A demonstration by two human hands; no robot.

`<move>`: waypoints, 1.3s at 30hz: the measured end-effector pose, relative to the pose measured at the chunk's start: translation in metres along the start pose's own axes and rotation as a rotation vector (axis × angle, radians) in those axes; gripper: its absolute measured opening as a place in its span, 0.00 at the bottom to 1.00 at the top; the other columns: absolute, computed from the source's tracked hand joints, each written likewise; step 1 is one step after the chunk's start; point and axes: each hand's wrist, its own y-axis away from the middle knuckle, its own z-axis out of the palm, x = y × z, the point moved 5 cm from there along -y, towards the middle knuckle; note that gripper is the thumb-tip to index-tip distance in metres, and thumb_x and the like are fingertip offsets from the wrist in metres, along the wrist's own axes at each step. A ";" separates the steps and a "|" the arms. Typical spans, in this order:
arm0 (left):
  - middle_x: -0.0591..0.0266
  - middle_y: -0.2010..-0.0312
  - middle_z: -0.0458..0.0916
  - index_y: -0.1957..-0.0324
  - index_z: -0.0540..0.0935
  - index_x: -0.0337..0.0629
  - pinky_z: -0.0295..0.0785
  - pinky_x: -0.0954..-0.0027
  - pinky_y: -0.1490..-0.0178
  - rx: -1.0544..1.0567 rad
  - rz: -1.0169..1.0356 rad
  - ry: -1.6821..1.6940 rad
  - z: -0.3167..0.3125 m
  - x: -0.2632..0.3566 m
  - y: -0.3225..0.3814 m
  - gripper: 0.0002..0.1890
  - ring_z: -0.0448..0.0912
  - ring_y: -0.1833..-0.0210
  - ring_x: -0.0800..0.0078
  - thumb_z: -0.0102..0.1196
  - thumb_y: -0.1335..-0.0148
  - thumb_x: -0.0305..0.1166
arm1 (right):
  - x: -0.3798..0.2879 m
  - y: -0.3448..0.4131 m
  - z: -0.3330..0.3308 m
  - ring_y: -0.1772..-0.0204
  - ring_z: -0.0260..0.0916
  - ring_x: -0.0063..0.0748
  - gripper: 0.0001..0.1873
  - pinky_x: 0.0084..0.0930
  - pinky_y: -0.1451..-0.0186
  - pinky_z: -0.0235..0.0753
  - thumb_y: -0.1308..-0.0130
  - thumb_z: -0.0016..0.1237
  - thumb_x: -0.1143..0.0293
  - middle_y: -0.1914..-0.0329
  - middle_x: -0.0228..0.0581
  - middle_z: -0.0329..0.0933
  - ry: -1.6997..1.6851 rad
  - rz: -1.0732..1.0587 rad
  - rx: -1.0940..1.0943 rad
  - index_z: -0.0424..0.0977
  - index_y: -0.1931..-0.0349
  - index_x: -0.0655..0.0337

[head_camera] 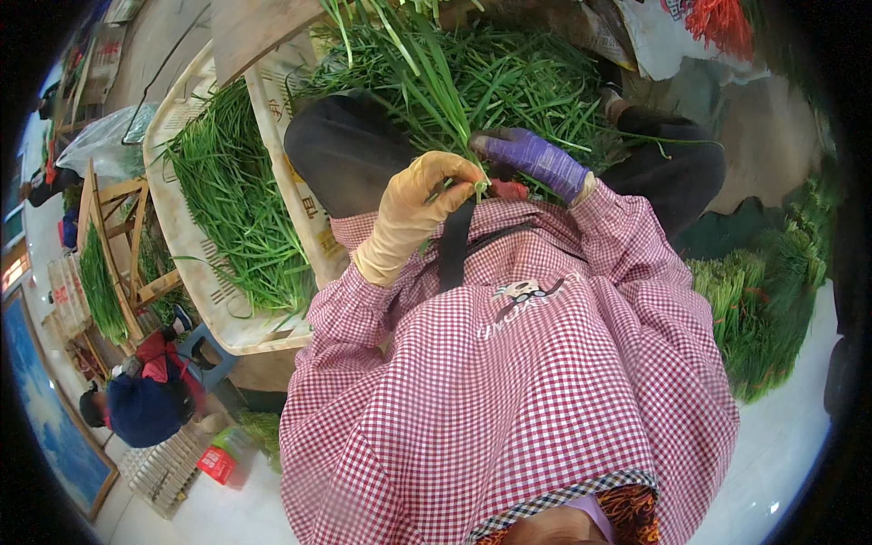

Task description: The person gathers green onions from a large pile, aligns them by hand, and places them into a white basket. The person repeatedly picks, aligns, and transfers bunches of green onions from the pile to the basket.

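My left hand [426, 204], in a cream rubber glove, pinches the pale stalk ends [481, 185] of a few long flat green leaves that look like garlic chives. My right hand [535, 160], in a purple knit glove with a darker palm, is closed around the same leaves [443, 88] just above; they fan out away from me. Its fingertips are partly hidden. Something red [509, 190] lies below my right hand, against my checked smock. Beyond my hands, between my knees, spreads a large heap of loose green leaves [531, 82].
A cream plastic crate [160, 170] of leaves [238, 197] stands at my left. Bundled greens [763, 300] lie at my right. Red strands [725, 27] hang at the upper right. At the far left are a person [146, 409], a blue stool [208, 354] and a wooden rack [129, 245].
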 end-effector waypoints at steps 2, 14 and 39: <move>0.66 0.63 0.81 0.59 0.79 0.40 0.72 0.78 0.59 0.046 0.011 0.042 0.002 -0.001 0.003 0.07 0.77 0.63 0.79 0.60 0.39 0.28 | 0.002 0.002 0.004 0.61 0.72 0.25 0.31 0.26 0.57 0.75 0.36 0.49 0.42 0.63 0.38 0.78 -0.162 0.033 -0.075 0.76 0.49 0.62; 0.62 0.65 0.81 0.59 0.79 0.40 0.70 0.79 0.65 0.659 -0.105 0.577 -0.063 -0.020 0.002 0.07 0.78 0.64 0.78 0.54 0.33 0.32 | 0.005 0.003 0.019 0.50 0.73 0.28 0.30 0.22 0.46 0.71 0.35 0.49 0.55 0.51 0.43 0.78 -0.227 -0.066 -0.272 0.68 0.39 0.67; 0.48 0.48 0.78 0.48 0.73 0.41 0.78 0.60 0.45 0.401 0.076 0.749 -0.020 0.023 0.029 0.13 0.80 0.47 0.57 0.47 0.29 0.36 | -0.067 0.043 0.044 0.52 0.74 0.32 0.32 0.28 0.47 0.74 0.44 0.60 0.54 0.55 0.43 0.79 0.025 -0.020 -0.514 0.73 0.45 0.69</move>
